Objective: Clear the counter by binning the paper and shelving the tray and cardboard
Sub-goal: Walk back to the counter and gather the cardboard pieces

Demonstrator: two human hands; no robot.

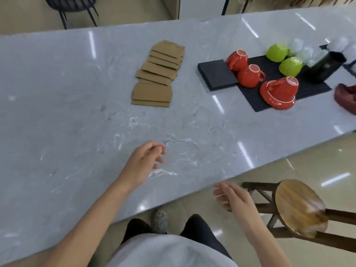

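Several brown cardboard pieces [158, 74] lie fanned in an overlapping row on the grey marble counter [67, 122], near its middle. A dark flat tray [217, 75] sits to their right. My left hand [144, 162] hovers over the counter's near part, fingers loosely curled, holding nothing. My right hand [231, 195] hangs off the counter's front edge, fingers relaxed and empty. Both hands are well short of the cardboard. No loose paper is visible.
Right of the tray a black ribbed mat [316, 87] carries upturned red cups [248, 76], green cups [289, 66], white cups and a black box [325, 66]. A dark red cloth [344, 97] lies at the right edge. A wooden stool [298, 207] stands by my right hand.
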